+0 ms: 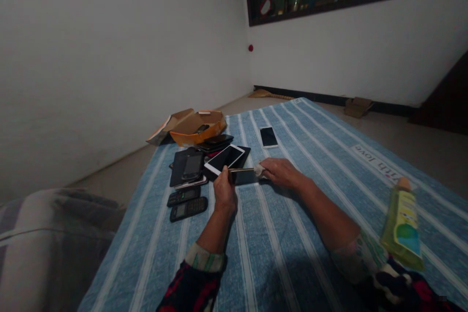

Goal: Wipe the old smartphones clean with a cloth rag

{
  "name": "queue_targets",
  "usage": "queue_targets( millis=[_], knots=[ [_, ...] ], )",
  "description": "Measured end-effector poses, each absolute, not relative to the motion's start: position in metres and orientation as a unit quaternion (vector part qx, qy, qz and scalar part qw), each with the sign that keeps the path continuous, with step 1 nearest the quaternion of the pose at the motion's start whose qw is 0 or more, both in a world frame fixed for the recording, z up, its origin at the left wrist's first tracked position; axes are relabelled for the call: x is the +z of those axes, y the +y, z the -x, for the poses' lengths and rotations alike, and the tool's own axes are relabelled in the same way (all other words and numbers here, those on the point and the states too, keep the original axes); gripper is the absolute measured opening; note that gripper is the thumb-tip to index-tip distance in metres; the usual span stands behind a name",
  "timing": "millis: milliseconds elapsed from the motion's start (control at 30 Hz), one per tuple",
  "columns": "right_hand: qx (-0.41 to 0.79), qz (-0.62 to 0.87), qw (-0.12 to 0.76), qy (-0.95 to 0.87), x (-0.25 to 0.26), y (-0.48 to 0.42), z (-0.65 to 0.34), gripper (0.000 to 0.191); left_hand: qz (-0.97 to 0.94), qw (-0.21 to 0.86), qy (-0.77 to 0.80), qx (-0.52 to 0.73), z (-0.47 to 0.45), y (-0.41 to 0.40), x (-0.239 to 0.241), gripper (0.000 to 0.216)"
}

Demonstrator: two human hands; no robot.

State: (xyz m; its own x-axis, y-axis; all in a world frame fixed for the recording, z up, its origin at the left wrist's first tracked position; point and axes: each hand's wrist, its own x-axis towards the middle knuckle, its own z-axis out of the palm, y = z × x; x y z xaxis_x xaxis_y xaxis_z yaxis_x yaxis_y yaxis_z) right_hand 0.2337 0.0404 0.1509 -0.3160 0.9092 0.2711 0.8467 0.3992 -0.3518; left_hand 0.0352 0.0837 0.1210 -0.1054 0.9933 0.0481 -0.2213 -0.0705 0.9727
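Observation:
My left hand [224, 194] grips one end of a dark smartphone [244, 176], tilted so that its thin edge faces me. At the other end, my right hand [283, 173] pinches a small white cloth or tissue [259, 170] against the phone. Just beyond my left hand, a white-framed smartphone [225, 158] rests on a dark flat device. Another white smartphone [269, 137] lies alone farther back. Left of my hands are a black phone [192, 165] on a stack and two keypad phones [188, 208] side by side.
An open orange cardboard box [199, 131] stands at the far left of the striped blue cloth [256, 253]. A bottle of yellow-green liquid [403, 224] lies at the right. Beyond the covered surface are white walls and a floor with a cardboard piece [357, 107].

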Motion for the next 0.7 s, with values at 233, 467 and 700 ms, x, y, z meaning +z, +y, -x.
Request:
queue_targets(
  millis=[233, 467, 700],
  knots=[
    [0.102, 0.538, 0.221, -0.807, 0.153, 0.039, -0.230, 0.013, -0.498, 0.457, 0.471, 0.567, -0.039, 0.073, 0.131, 0.039],
    [0.111, 0.539, 0.216, -0.806, 0.157, 0.039, -0.226, 0.014, -0.513, 0.447, 0.483, 0.552, -0.035, 0.075, 0.125, 0.034],
    [0.108, 0.534, 0.209, -0.812, 0.161, 0.036, -0.222, 0.014, -0.512, 0.457, 0.484, 0.543, -0.032, 0.081, 0.116, 0.034]
  ],
)
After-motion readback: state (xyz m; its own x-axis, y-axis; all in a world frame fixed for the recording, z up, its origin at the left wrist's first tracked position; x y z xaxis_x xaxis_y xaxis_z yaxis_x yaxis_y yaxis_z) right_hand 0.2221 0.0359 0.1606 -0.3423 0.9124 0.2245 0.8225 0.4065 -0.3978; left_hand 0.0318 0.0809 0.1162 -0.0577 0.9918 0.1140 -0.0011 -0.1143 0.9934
